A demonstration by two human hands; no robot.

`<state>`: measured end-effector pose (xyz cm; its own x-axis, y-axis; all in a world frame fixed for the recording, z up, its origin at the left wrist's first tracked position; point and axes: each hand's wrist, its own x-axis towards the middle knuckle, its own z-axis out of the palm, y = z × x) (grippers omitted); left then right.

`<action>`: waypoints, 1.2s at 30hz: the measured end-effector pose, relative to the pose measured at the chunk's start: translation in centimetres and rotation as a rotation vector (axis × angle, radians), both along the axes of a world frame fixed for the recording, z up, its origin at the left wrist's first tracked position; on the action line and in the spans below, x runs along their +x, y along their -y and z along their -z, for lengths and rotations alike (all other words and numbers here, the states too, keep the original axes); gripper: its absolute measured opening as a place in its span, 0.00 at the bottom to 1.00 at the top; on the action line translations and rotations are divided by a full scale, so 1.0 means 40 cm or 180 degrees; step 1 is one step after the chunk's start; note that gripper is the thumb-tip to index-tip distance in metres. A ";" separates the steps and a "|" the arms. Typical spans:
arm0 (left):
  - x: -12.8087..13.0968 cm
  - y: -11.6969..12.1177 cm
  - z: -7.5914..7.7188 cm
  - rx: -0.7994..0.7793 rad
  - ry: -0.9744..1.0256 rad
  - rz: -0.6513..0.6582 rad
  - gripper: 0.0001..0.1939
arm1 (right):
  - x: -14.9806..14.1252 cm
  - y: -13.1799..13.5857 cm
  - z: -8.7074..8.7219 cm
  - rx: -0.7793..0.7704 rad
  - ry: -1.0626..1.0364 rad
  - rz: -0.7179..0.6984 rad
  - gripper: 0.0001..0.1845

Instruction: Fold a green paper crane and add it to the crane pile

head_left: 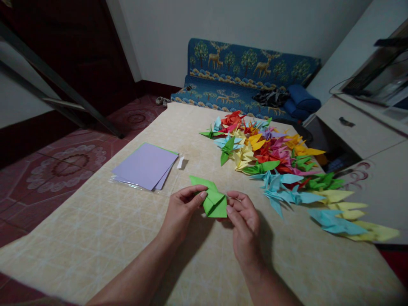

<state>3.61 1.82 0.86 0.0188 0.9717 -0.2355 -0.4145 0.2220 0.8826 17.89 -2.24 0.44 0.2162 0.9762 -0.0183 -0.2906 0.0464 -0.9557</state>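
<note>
Bright green folded paper is held between the person's two hands, just above the near part of the table, one pointed flap reaching up and to the left and the creased layers crossing lower down. The left hand pinches its left side between thumb and fingers; the right hand has the right edge between thumb and fingertips, the other fingers curled in loosely.

From where I stand, the layers look easy to upset: if the two hands pulled unevenly, a flap could slip open or a crease land crooked, and a hard tug at the thin edge might tear it. Both forearms come in from the near side and angle toward each other, wrists low, fingers meeting around the paper.

Up and to the left lie flat purple square paper sheets, a green edge peeping out behind them and a clear plastic sleeve underneath. A small white paper slip sits just beside them. Over to the right spreads a heap of many-coloured folded paper birds, all on a cream patterned tablecloth. Past the far end stands a blue sofa with a deer-and-tree pattern.
</note>
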 end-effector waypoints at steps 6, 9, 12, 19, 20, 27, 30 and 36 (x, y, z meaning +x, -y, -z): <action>0.000 0.001 0.001 -0.0105 0.0091 0.0085 0.14 | -0.003 0.000 -0.001 0.0025 -0.0148 0.0007 0.16; 0.000 0.002 -0.005 -0.0116 0.0101 0.0073 0.14 | -0.002 0.000 -0.003 -0.0040 -0.0117 0.0008 0.16; 0.003 0.003 -0.016 -0.0071 -0.0043 0.0011 0.14 | 0.000 -0.003 -0.002 -0.0052 -0.0024 -0.0001 0.15; 0.012 0.010 -0.029 0.0269 -0.0436 0.0287 0.10 | -0.004 -0.014 0.005 -0.0011 0.0821 0.0083 0.09; 0.012 0.011 -0.026 0.0277 -0.0461 0.0348 0.10 | -0.005 -0.015 0.006 0.0046 0.0924 0.0061 0.07; 0.015 0.019 -0.017 0.0449 -0.0414 0.0764 0.16 | 0.003 -0.016 0.007 0.0446 0.1479 0.0293 0.06; 0.015 0.020 -0.028 0.0376 -0.0395 0.0793 0.14 | 0.005 -0.015 0.004 0.0147 0.1307 0.0376 0.14; 0.006 0.021 -0.031 0.0286 -0.0309 0.0721 0.17 | 0.016 -0.021 0.020 -0.0407 0.0680 0.0223 0.17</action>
<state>3.85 0.97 2.10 0.2198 0.9624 -0.1598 -0.2755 0.2184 0.9362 18.54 -1.38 -0.37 0.2954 0.9514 -0.0873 -0.0819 -0.0658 -0.9945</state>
